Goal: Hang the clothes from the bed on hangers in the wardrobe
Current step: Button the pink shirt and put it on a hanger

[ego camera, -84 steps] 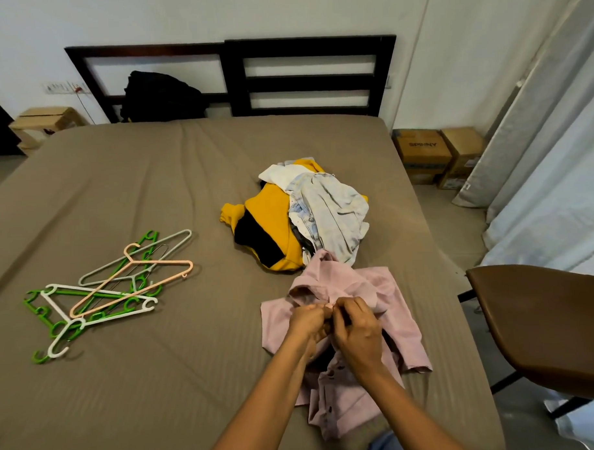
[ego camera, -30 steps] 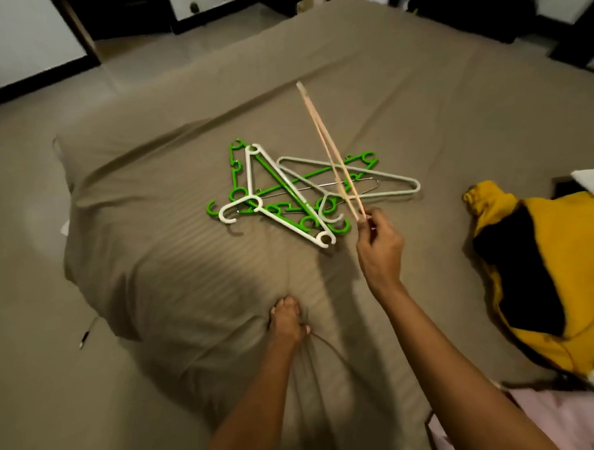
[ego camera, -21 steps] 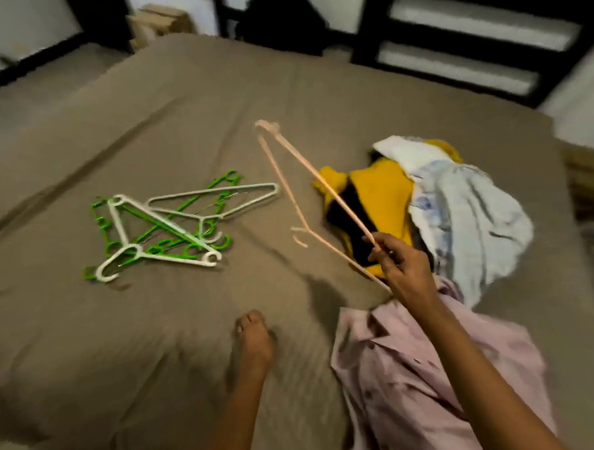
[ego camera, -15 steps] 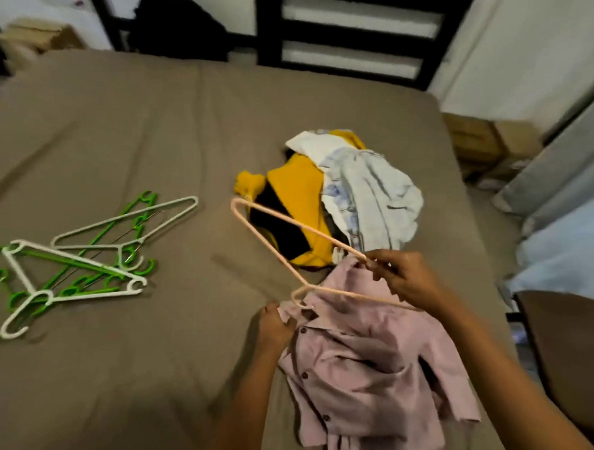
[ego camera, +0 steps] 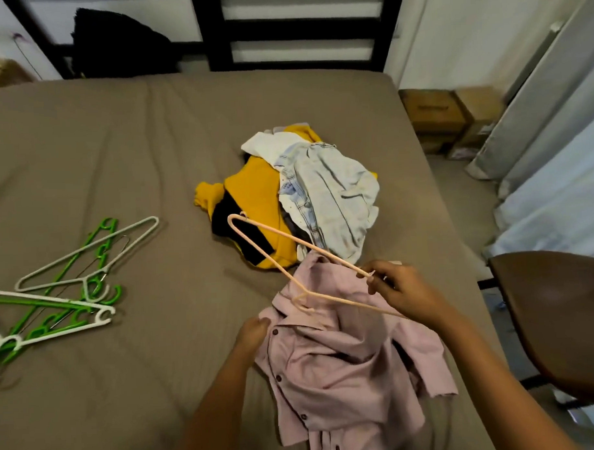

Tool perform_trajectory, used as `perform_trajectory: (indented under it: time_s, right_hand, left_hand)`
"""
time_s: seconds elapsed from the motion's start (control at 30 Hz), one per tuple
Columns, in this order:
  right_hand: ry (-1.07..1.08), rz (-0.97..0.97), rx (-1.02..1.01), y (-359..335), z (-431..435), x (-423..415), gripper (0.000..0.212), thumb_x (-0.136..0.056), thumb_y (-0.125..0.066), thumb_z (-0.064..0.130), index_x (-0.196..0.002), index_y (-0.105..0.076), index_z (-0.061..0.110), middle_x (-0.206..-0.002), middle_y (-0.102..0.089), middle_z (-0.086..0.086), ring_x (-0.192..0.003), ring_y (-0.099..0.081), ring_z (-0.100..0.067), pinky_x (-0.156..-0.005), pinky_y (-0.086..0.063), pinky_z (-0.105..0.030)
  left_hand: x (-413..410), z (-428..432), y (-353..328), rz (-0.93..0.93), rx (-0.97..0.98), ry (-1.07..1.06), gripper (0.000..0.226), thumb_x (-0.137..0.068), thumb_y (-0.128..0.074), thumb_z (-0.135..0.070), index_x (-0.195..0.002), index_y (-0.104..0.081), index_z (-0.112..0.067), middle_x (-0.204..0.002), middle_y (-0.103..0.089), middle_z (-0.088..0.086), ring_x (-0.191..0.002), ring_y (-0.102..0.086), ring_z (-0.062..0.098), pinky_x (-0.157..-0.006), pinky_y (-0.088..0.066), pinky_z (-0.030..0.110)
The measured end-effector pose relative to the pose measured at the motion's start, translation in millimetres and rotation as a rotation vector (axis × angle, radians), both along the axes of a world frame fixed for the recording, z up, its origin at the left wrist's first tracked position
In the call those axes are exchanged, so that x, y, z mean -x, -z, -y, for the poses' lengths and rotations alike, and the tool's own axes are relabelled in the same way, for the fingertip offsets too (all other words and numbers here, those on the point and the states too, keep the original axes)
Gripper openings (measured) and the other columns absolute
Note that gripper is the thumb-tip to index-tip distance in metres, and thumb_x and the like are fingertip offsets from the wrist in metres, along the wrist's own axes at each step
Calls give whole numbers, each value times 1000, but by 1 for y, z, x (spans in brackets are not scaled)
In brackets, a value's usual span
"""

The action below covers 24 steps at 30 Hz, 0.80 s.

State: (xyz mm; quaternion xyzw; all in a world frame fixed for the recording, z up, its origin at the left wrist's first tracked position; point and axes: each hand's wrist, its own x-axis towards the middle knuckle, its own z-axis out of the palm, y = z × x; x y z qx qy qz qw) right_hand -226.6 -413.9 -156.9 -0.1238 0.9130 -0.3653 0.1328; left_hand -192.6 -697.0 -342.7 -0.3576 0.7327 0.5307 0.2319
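Observation:
A pink button shirt [ego camera: 344, 364] lies crumpled on the brown bed [ego camera: 118, 157] in front of me. My right hand [ego camera: 402, 292] pinches one end of a pale pink hanger [ego camera: 256, 246] and holds it tilted above the shirt's collar. My left hand [ego camera: 252, 332] is at the shirt's left collar edge, fingers curled and mostly hidden. Behind the shirt sits a pile with a yellow and black top [ego camera: 254, 199] and a pale blue checked shirt [ego camera: 331, 193]. Several green and white hangers [ego camera: 65, 293] lie on the bed at the left.
A dark slatted headboard [ego camera: 298, 26] with a black garment [ego camera: 114, 42] draped on it stands at the far side. Cardboard boxes [ego camera: 450, 115] and curtains [ego camera: 555, 141] are on the right. A brown chair [ego camera: 561, 316] stands close to the bed's right edge.
My right hand picked the pink hanger out of the pile at the left and carried it right, over the pink shirt. My left hand moved from the bed to the shirt's collar.

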Motion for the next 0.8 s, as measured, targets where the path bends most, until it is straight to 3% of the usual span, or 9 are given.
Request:
perform_trajectory:
  time_s: [0.13,0.23,0.3,0.4,0.47,0.53,0.67,0.73,0.8]
  right_hand:
    - [79,-48,152,-10,2,-3,16,-90,-60,14,-95,-66,28,-69,-65,7,-53,-50,-3,-54,-35,-13]
    - [260,-123,354,-25,5,-6,16,-89,-60,7,-95,-70,17,-62,-57,7,-53,-44,-2,-53,-34,-14]
    - [334,-202,396,-37,9,-8,15,-90,-59,6,-95,-69,16,-62,-56,9,-54,-45,-1,-53,-34,-13]
    - [331,-264,289,-53,13,-11,11,-87,-63,8,-93,-71,14,-68,-63,-1,-60,-53,-11,-54,-37,-15]
    - [295,-293,189,-59,15,-13,14,-84,-65,4,-92,-71,13,-73,-67,-5,-62,-57,-16,-58,-42,-15]
    - [265,-328,121,-63,15,-14,16,-81,-66,2,-92,-72,13,-77,-68,-2,-60,-60,-16,-61,-47,-26]
    - [293,-282,-28,-69,3,-19,17,-84,-62,8,-97,-69,16,-81,-62,7,-68,-58,-10,-62,-42,-23]
    - [282,-184,-132,-65,-5,-23,18,-88,-58,12,-100,-66,21,-90,-66,5,-80,-62,-15,-67,-47,-28]
    - [257,-142,-264,-59,-10,-26,21,-87,-55,12,-101,-67,23,-94,-69,1,-88,-63,-20,-67,-48,-30]
  left_hand:
    - [27,-7,-78,-225,-381,-303,29,-94,-52,-34,-100,-64,-9,-86,-68,7,-73,-65,16,-71,-53,29]
    - [47,2,-138,-395,-430,-395,28,-101,-40,-21,-80,-56,-12,-70,-58,3,-48,-60,1,-46,-47,13]
    - [57,7,-174,-498,-440,-396,27,-101,-37,-16,-84,-57,-11,-73,-62,3,-58,-62,5,-49,-49,15]
    - [65,13,-216,-639,-474,-330,23,-101,-39,-16,-106,-60,-6,-99,-66,5,-87,-64,12,-71,-55,22]
    - [64,13,-241,-694,-460,-296,22,-101,-40,-15,-109,-59,-7,-99,-67,3,-87,-65,11,-72,-55,22]
    - [63,16,-258,-729,-367,-304,19,-101,-41,-14,-98,-59,-12,-87,-67,0,-79,-64,10,-68,-53,23]
    - [62,39,-267,-785,115,-391,19,-95,-46,-19,-90,-57,-4,-82,-58,9,-81,-52,22,-71,-39,34]
    - [54,49,-266,-731,384,-423,22,-94,-46,-13,-100,-56,5,-98,-61,24,-89,-56,32,-74,-39,37]
    - [43,53,-260,-598,458,-413,33,-90,-53,-10,-118,-48,7,-122,-51,31,-109,-51,42,-88,-40,41]
